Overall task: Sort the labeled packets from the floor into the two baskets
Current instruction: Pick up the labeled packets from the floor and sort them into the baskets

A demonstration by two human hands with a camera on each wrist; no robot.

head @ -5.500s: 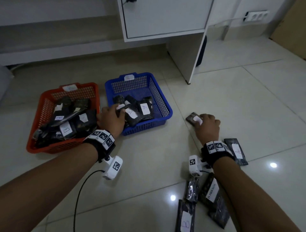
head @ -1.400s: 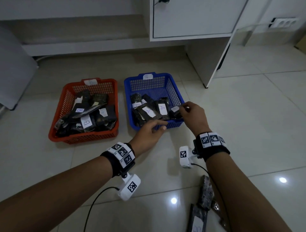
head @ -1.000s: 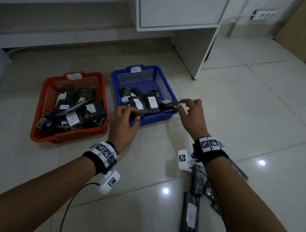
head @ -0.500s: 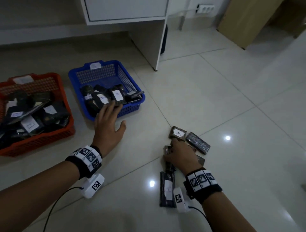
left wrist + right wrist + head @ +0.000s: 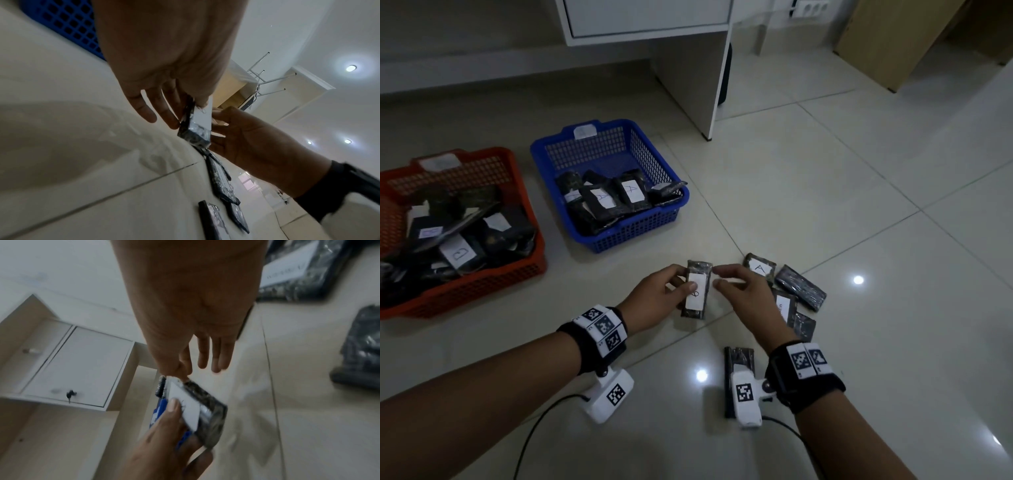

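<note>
**Two hands pass a labelled packet above a tiled floor**

A pale tiled floor [image 5: 825,178] fills the scene, with a white cabinet [image 5: 654,20] standing at its far edge. Toward the far left of the floor sits a red basket [image 5: 493,284] heaped with dark packets, one label reading B. Just beside it on the right is a blue basket [image 5: 647,226], its near half holding packets with labels reading A.

Near the middle of the floor, a person's left hand [image 5: 654,298] holds a dark packet [image 5: 697,289] with a white label, thumb laid across the label and fingers curled behind it. The packet is lifted clear of the floor, as the left wrist view shows. The right hand [image 5: 746,298] meets the packet's far end; in the right wrist view its thumb and forefinger pinch that end, while the other fingers [image 5: 218,356] hang straight and loose.

Just right of the hands, a small cluster of loose packets [image 5: 799,287] lies on the floor, one labelled A. Another packet [image 5: 738,356] lies nearer, partly hidden by the right wrist camera [image 5: 746,397]
</note>
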